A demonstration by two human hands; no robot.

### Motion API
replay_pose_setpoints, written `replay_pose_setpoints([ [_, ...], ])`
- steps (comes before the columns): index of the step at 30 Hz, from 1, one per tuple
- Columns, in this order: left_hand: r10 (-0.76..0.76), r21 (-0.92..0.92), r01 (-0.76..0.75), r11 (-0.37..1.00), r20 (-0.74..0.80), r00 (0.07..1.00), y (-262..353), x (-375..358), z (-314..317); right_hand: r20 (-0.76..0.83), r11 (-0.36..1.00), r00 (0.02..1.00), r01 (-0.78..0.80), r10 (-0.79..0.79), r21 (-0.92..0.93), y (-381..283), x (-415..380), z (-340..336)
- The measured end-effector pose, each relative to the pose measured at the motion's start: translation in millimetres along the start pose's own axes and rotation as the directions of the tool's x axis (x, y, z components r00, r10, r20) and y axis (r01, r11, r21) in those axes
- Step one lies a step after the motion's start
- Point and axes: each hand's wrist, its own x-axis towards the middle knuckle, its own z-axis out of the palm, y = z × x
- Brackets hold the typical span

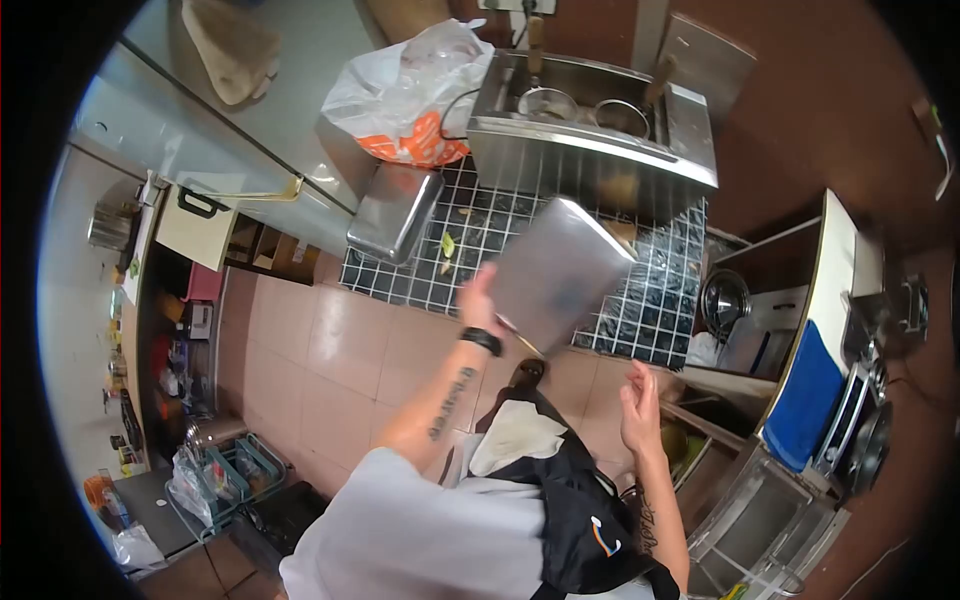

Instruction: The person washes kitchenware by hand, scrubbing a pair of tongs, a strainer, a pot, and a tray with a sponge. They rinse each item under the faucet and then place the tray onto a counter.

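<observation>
My left hand (481, 302), with a black band on its wrist, grips the left edge of a rectangular metal tray (560, 275). The tray is tilted above a black-and-white tiled counter (480, 210), and its underside or flat face is turned toward me. To the right and lower, my right hand (640, 408) is raised with fingers stretched and nothing in it. A second metal tray (397, 212) lies on the tiles to the left. Between the two trays is a small yellow-green scrap (447, 244).
A steel fryer (590, 150) with strainer baskets stands at the back of the counter. Beside it sits a white and orange plastic bag (410, 95). At right are shelves and a worktop with a blue mat (806, 395). A teal crate (228, 480) stands lower left.
</observation>
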Motion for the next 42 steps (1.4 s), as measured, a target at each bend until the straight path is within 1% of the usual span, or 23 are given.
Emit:
replay_pose_setpoints([
  [3, 0.325, 0.122, -0.303, 0.945, -0.243, 0.914, 110, 46, -51, 0.124, 0.956, 0.992, 0.004, 0.034, -0.292, -4, 1, -8],
  [5, 0.376, 0.062, -0.373, 0.926, -0.247, 0.893, 159, 96, -104, 0.09, 0.962, 0.994, -0.033, 0.06, -0.27, -2, -8, -10],
  [7, 0.484, 0.084, -0.478, 0.874, -0.227, 0.845, 189, 139, -143, 0.187, 0.905, 0.95, -0.16, 0.25, -0.394, 4, -24, -16],
  [9, 0.523, 0.204, -0.485, 0.85, -0.23, 0.821, 202, 159, -158, 0.221, 0.854, 0.936, -0.131, 0.273, -0.503, 14, -42, -23],
  [11, 0.672, 0.742, -0.187, 0.643, -0.431, 0.602, 206, 169, -167, 0.204, 0.836, 0.925, -0.175, 0.32, -0.52, 29, -62, -34],
  [14, 0.737, 0.927, -0.127, 0.352, -0.191, 0.649, 195, 192, -192, -0.014, 0.805, 0.892, -0.415, 0.452, -0.424, 66, -100, -59],
  [17, 0.527, 0.981, -0.172, 0.092, 0.099, 0.844, 189, 170, -216, -0.179, 0.775, 0.909, -0.416, 0.378, -0.476, 99, -147, -97],
  [19, 0.421, 0.972, -0.234, 0.013, 0.207, 0.883, 182, 154, -231, -0.355, 0.763, 0.865, -0.487, 0.354, -0.425, 103, -181, -127],
  [21, 0.455, 0.961, -0.273, -0.05, 0.265, 0.85, 162, 148, -231, -0.596, 0.675, 0.715, -0.645, 0.366, -0.358, 125, -235, -159],
  [22, 0.483, 0.958, -0.285, -0.035, 0.266, 0.835, 146, 139, -223, -0.651, 0.631, 0.564, -0.758, 0.507, -0.165, 126, -257, -173],
  [23, 0.488, 0.957, -0.292, 0.005, 0.252, 0.836, 125, 129, -213, -0.73, 0.608, 0.555, -0.756, 0.399, -0.242, 146, -287, -185],
  [26, 0.293, 0.966, -0.198, 0.164, 0.144, 0.945, 53, 88, -192, -0.911, 0.6, 0.209, -0.799, 0.356, 0.052, 200, -360, -217],
  [27, 0.184, 0.968, -0.141, 0.206, 0.103, 0.977, 21, 76, -178, -0.921, 0.612, 0.063, -0.764, 0.384, 0.203, 213, -374, -238],
  [28, 0.056, 0.968, -0.091, 0.234, 0.08, 0.995, -12, 62, -163, -0.923, 0.612, 0.032, -0.758, 0.383, 0.227, 237, -392, -260],
  [29, -0.06, 0.971, -0.061, 0.231, 0.077, 0.995, -45, 46, -145, -0.897, 0.647, -0.162, -0.641, 0.411, 0.413, 264, -409, -281],
  [30, -0.346, 0.953, -0.042, 0.301, 0.151, 0.926, -74, 29, -117, -0.828, 0.673, -0.338, -0.483, 0.447, 0.56, 286, -423, -307],
  [31, -0.361, 0.982, -0.094, 0.165, 0.149, 0.921, -109, 7, -94, -0.821, 0.673, -0.353, -0.47, 0.449, 0.571, 308, -440, -333],
  [33, -0.544, 0.973, -0.2, 0.118, 0.232, 0.806, -165, -22, -54, -0.652, 0.641, -0.604, -0.283, 0.459, 0.714, 353, -474, -388],
  [36, -0.62, 0.958, -0.286, 0.014, 0.233, 0.749, -226, -88, -2, -0.619, 0.654, -0.699, -0.286, 0.359, 0.701, 434, -525, -441],
  [37, -0.644, 0.936, -0.35, -0.028, 0.251, 0.723, -247, -113, 13, -0.597, 0.641, -0.711, -0.27, 0.371, 0.719, 459, -541, -455],
  [39, -0.723, 0.821, -0.549, -0.156, 0.284, 0.63, -272, -162, 40, -0.567, 0.559, -0.492, -0.181, 0.661, 0.809, 501, -564, -484],
  [40, -0.747, 0.792, -0.587, -0.168, 0.286, 0.601, -283, -188, 49, -0.555, 0.548, -0.489, -0.174, 0.673, 0.818, 519, -574, -497],
  [42, -0.759, 0.758, -0.619, -0.204, 0.277, 0.59, -293, -222, 54, -0.499, 0.53, -0.22, 0.11, 0.838, 0.841, 540, -583, -513],
])
